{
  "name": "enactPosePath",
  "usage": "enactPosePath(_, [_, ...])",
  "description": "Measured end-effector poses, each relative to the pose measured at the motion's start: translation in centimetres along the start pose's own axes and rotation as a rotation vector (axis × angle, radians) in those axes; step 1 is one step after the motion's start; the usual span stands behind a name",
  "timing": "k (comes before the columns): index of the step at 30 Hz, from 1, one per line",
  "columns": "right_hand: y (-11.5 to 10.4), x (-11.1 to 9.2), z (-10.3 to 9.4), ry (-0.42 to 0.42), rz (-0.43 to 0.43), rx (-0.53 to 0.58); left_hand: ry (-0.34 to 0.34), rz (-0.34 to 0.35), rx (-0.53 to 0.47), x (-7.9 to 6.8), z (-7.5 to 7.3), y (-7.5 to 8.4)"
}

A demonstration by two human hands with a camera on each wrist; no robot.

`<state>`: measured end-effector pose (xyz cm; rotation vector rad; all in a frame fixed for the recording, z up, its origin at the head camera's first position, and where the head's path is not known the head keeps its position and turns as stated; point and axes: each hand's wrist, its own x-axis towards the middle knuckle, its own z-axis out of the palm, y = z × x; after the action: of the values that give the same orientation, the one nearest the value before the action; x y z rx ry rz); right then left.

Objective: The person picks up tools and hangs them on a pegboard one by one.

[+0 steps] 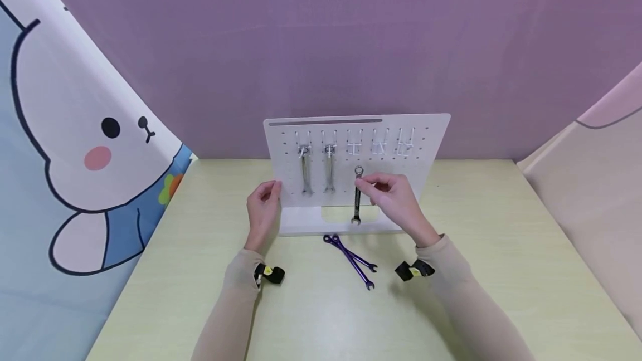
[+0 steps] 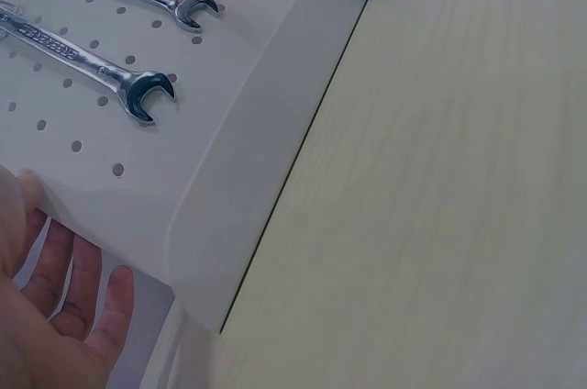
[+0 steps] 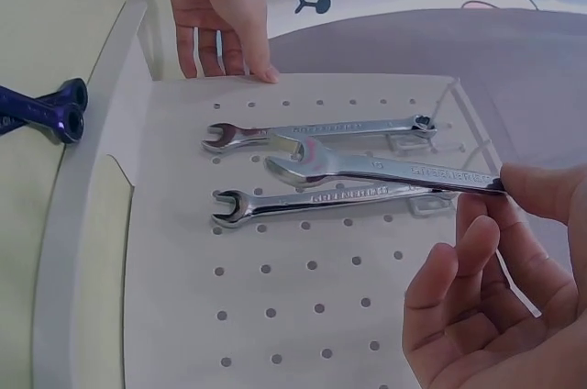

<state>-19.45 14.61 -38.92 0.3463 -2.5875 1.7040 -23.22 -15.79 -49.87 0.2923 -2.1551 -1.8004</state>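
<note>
**Silver wrench held before a pegboard, both hands engaged**

The right hand (image 1: 398,199) pinches a silver wrench (image 1: 357,199) near its ring end, the thumb and fingers closed narrowly about the shank. The wrench stands nearly upright in front of the right half of a white pegboard (image 1: 343,171), ring end uppermost and open end downward. The left hand (image 1: 262,210) holds the board's left edge, thumb at the front and some fingertips passing behind; its remaining fingers are slightly spread, as the left wrist view shows.

Two hanging wrenches (image 1: 329,174), also silver, occupy the left part of the board, side by side on white hooks with their open ends down. Three further hooks (image 1: 379,142) follow in a row to their right. On the surface (image 1: 311,316), just to the near side of the board's base (image 1: 301,224), two purple wrenches (image 1: 354,264) lie crossed, ring ends toward the board and open ends toward the near right. A black strap with a yellow mark encircles each wrist. A purple backdrop (image 1: 321,60) rises on the far side; a cloth printed with a cartoon animal (image 1: 100,121) hangs at the left.
</note>
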Motion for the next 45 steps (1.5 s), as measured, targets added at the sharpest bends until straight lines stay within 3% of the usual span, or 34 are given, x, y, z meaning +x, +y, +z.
enactPosePath(18, [-1.4, 1.5, -0.1, -0.033, 0.017, 0.038, 0.011, 0.001, -0.005, 0.2, 0.0, -0.1])
enactPosePath(45, [-0.6, 3.6, -0.1, -0.016, 0.014, 0.060, -0.008, -0.014, -0.014, 0.0, 0.1, -0.2])
